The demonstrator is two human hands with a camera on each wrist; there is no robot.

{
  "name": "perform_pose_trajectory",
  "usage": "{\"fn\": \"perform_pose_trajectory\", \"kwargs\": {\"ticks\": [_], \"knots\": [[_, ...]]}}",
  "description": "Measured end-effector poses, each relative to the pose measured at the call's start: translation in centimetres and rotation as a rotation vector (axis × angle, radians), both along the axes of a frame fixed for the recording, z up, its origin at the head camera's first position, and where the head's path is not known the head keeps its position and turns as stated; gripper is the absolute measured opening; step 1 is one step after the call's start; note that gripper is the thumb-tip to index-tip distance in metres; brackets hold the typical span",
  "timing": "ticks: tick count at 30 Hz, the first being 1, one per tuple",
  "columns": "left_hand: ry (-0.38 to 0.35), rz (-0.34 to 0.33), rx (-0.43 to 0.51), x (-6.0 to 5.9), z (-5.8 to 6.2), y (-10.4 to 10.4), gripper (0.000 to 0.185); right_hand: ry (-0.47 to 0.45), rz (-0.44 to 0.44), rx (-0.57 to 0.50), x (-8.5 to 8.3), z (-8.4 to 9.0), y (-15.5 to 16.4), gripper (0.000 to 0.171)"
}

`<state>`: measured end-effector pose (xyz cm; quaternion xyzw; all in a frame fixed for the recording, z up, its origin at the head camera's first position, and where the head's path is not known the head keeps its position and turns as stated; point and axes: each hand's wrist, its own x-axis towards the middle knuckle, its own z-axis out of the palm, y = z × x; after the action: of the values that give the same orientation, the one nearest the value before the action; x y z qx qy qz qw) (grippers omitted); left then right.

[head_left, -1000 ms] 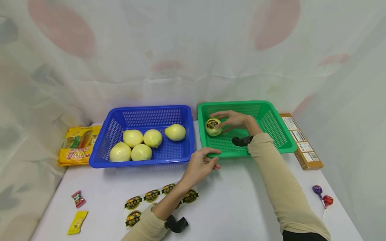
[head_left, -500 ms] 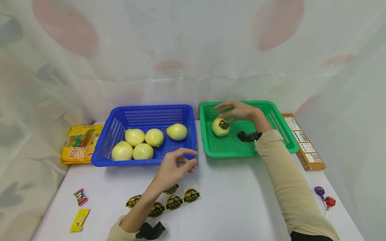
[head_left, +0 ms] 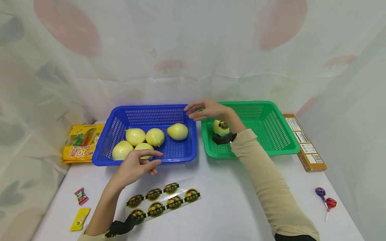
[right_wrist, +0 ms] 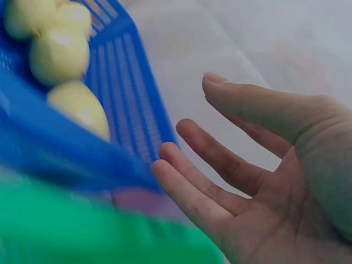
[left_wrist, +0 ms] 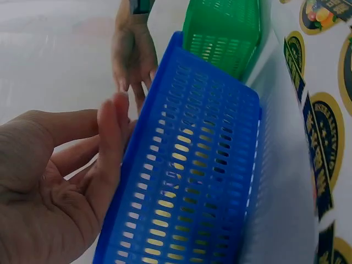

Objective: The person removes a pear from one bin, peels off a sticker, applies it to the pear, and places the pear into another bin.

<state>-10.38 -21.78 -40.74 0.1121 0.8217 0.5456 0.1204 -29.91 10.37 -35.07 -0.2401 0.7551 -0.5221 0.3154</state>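
Right hand (head_left: 208, 110): fingers released, moved off labelled pear (head_left: 221, 127) in green basket (head_left: 280, 140) toward blue basket (head_left: 187, 150). Left hand (head_left: 135, 167): empty, fingers relaxed, shifted to sticker sheet (head_left: 163, 199).

The labelled pear (head_left: 221, 127) in the green basket (head_left: 280, 147) is partly hidden behind the right wrist and its black strap. The left hand (head_left: 135, 166) covers the lower part of one front pear (head_left: 144, 147) in the blue basket (head_left: 175, 157). In the right-wrist view the green basket's rim (right_wrist: 82, 231) is a blur, and the sticker sheet (left_wrist: 322, 126) is cut by the left-wrist frame's edge — its print too small to read
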Motion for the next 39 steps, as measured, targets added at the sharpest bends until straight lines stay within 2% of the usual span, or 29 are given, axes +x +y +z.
{"fn": "perform_pose_trajectory", "kwargs": {"ticks": [7,12,17,19,28,34,39], "knots": [[-0.055,0.037,0.021,-0.1,-0.7,-0.5,0.033,0.096,0.069,0.048,0.7,-2.2,-6.7,0.044],[-0.063,0.046,0.037,-0.1,-0.9,-0.5,0.031,0.082,-0.01,0.069,1.2,-3.7,-9.2,0.045],[-0.082,0.039,0.052,-0.2,-1.1,-0.6,0.033,0.1,-0.045,0.141,1.2,-4.3,-10.2,0.048],[-0.089,0.035,0.058,-0.2,-1.1,-0.7,0.034,0.11,-0.028,0.186,1.2,-4.4,-10.5,0.05],[-0.095,0.034,0.068,-0.3,-1.1,-0.7,0.033,0.05,0.076,0.357,1.7,-4.8,-11.5,0.058],[-0.088,0.031,0.063,-0.2,-1.2,-0.8,0.033,0.115,0.127,0.38,2.2,-4.9,-11.5,0.058],[-0.087,0.03,0.062,-0.3,-1.3,-0.7,0.034,0.168,0.13,0.309,2.3,-4.0,-10.5,0.056]]}}
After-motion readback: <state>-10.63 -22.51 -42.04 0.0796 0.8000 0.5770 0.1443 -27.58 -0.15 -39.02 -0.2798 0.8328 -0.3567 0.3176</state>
